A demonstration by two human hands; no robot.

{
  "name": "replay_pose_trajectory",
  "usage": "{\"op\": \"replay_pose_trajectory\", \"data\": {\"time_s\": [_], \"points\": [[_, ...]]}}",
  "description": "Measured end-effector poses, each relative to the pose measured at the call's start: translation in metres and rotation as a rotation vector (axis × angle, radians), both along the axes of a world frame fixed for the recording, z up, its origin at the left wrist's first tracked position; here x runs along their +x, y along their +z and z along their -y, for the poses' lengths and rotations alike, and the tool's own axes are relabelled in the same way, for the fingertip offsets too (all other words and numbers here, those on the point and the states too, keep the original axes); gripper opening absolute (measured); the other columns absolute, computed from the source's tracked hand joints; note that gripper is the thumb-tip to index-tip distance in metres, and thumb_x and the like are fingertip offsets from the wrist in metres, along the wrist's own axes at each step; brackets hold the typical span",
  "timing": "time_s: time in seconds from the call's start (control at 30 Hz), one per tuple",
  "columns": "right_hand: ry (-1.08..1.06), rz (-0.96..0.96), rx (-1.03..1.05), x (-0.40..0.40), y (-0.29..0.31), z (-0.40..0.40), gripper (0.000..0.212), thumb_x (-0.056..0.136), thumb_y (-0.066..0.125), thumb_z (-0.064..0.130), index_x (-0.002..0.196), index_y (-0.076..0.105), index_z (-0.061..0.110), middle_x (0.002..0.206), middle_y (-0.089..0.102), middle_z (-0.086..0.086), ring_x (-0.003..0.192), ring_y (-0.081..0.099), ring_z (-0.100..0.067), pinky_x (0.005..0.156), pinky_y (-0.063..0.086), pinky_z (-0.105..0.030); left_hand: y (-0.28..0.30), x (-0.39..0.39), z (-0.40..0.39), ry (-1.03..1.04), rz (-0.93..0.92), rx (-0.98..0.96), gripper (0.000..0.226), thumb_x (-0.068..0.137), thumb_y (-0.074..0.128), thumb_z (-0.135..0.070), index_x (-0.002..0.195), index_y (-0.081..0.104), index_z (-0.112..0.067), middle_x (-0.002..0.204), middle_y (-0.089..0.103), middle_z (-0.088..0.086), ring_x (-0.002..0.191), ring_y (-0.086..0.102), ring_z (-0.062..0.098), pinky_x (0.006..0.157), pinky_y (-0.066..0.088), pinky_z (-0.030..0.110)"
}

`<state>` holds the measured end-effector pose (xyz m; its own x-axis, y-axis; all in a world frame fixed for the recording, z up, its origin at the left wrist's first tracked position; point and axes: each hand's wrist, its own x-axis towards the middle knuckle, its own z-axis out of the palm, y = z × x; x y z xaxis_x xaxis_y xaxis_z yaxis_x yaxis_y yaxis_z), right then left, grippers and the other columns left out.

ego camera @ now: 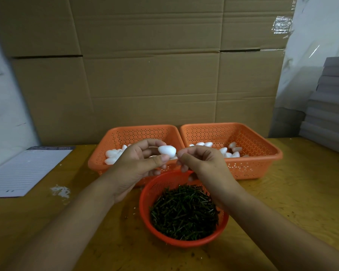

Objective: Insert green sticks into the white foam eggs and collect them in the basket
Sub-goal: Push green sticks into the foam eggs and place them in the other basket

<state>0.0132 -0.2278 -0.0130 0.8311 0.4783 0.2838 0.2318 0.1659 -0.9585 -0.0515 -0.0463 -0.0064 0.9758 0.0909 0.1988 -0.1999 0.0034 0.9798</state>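
Left hand (145, 157) has a small white foam egg (167, 150) pinched between thumb and fingertips, held up sideways with one end pointing at the right hand (199, 160). Makes sense, that end is where a stick would go in. Right hand's fingers are curled tight together right beside the egg like they're pinching something thin, but honestly I can't make out a stick in there, so can't say whether it's holding one. Both hands hover just above and behind the round red mesh bowl (145, 204) full of dark green sticks (184, 212), which sits closest to the person, so grabbing the next stick is a short reach down. Behind the bowl are two orange perforated plastic baskets side by side: the left basket (98, 161) and the right basket (262, 163), both with white eggs in the bottom. Can't tell from here which pile is finished and which is raw stock. My guess is the push-in is the step in hand. Foam dents easily, so a light pinch seems smart.
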Motion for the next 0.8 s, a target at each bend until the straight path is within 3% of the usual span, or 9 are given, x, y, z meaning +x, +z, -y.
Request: {"op": "replay_pose_trajectory", "data": {"time_s": [0.2, 0.47, 0.63, 0.8], "points": [[-0.062, 0.071, 0.034, 0.0032, -0.0001, 0.0009, 0.010, 0.092, 0.068, 0.011, 0.084, 0.074, 0.014, 0.067, 0.066, 0.001, 0.059, 0.059, -0.006, 0.050, 0.045, -0.023, -0.0037, 0.0020, 0.0015, 0.021, -0.050, 0.136, 0.040, 0.078, 0.079, -0.029, 0.115, 0.067, -0.022, 0.111, 0.075, 0.003, 0.085, 0.069, 0.011, 0.075, 0.056, 0.026], [-0.057, 0.093, 0.005, 0.0054, -0.0010, 0.0011, 0.009, 0.092, 0.069, 0.012, 0.090, 0.075, 0.005, 0.064, 0.062, -0.001, 0.058, 0.055, -0.010, 0.050, 0.043, -0.022, -0.0050, 0.0020, 0.0003, 0.038, -0.047, 0.150, 0.038, 0.074, 0.081, -0.032, 0.109, 0.070, -0.024, 0.108, 0.076, 0.000, 0.086, 0.070, 0.011, 0.076, 0.057, 0.026], [-0.041, 0.083, -0.020, 0.0032, -0.0011, 0.0007, 0.011, 0.093, 0.067, 0.011, 0.086, 0.074, 0.007, 0.068, 0.063, -0.008, 0.061, 0.054, -0.016, 0.049, 0.043, -0.022, -0.0021, 0.0012, 0.0006, 0.034, -0.008, 0.021, 0.031, 0.075, 0.079, -0.029, 0.105, 0.074, -0.025, 0.112, 0.074, 0.005, 0.084, 0.068, 0.010, 0.070, 0.056, 0.024], [0.026, 0.113, -0.137, -0.0004, -0.0045, -0.0042, 0.011, 0.093, 0.067, 0.008, 0.086, 0.073, 0.002, 0.066, 0.065, 0.000, 0.058, 0.058, -0.004, 0.049, 0.045, -0.018, -0.0032, 0.0027, 0.0049, 0.070, 0.032, -0.056, 0.049, 0.071, 0.081, -0.035, 0.115, 0.068, -0.018, 0.111, 0.075, 0.005, 0.085, 0.069, 0.009, 0.067, 0.056, 0.021]]}}
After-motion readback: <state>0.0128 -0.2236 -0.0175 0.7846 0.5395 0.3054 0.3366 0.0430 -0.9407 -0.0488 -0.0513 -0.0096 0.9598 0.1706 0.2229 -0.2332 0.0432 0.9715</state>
